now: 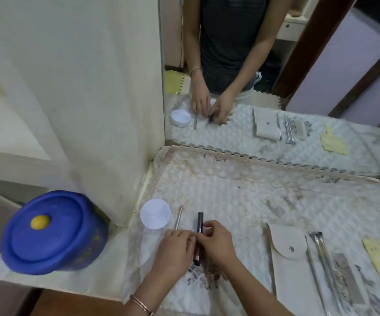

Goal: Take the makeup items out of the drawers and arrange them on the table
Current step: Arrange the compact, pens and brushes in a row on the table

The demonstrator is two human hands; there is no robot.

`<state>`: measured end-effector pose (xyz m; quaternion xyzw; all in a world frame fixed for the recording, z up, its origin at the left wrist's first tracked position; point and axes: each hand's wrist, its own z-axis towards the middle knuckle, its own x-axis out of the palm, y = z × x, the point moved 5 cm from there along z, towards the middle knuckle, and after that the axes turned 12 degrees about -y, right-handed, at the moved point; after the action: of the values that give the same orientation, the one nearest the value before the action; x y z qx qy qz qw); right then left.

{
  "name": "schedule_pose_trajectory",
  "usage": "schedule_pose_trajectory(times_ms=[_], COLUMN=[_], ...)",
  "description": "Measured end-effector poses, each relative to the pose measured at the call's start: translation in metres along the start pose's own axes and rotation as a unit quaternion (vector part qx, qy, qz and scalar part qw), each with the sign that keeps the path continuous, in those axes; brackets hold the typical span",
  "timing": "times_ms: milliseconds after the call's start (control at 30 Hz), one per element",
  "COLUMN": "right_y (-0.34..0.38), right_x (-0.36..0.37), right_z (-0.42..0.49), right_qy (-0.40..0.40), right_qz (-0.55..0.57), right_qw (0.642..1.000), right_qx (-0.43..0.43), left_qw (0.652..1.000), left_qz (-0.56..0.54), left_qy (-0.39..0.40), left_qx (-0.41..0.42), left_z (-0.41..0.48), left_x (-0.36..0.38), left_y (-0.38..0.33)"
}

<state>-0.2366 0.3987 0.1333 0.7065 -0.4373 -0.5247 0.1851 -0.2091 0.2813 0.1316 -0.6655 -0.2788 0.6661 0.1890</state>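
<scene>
Head: one dark tube [199,221] between left hand [175,247] and right hand [216,242]; one disc [155,213]

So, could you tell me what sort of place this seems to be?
Probably a dressing table in a home: a mirror stands along its back, a quilted lace-edged cloth covers it, and a round white compact and a slim pink tube lie on it.
</scene>
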Motion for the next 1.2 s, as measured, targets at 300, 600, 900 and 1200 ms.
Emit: schedule_pose_trajectory(times_ms=[300,600,900,1200], right_y=[0.001,0.005,-0.012,-0.056], right_x=[-0.045,-0.072,-0.129,-0.129], right_z=[-0.004,-0.013,0.005,0.005], right_qy=[0.028,0.007,-0.08,-0.087], right_qz=[0.271,0.341,0.553,0.057], right_qw=[0.957,0.935,0.817,0.994], right_qx=[0.103,0.1,0.145,0.035], left_qw=[0.96,0.957,0.966,0.974], left_qz=[-0.246,-0.261,-0.192,-0.181], left_qy=[0.099,0.119,0.169,0.075], left_qx=[-0.094,-0.045,-0.022,-0.114], left_z=[0.0,0.006,-0.012,-0.014], left_x=[-0.005,-0.016,-0.007,0.013], left_y=[-0.022,-0.052,-0.063,-0.068])
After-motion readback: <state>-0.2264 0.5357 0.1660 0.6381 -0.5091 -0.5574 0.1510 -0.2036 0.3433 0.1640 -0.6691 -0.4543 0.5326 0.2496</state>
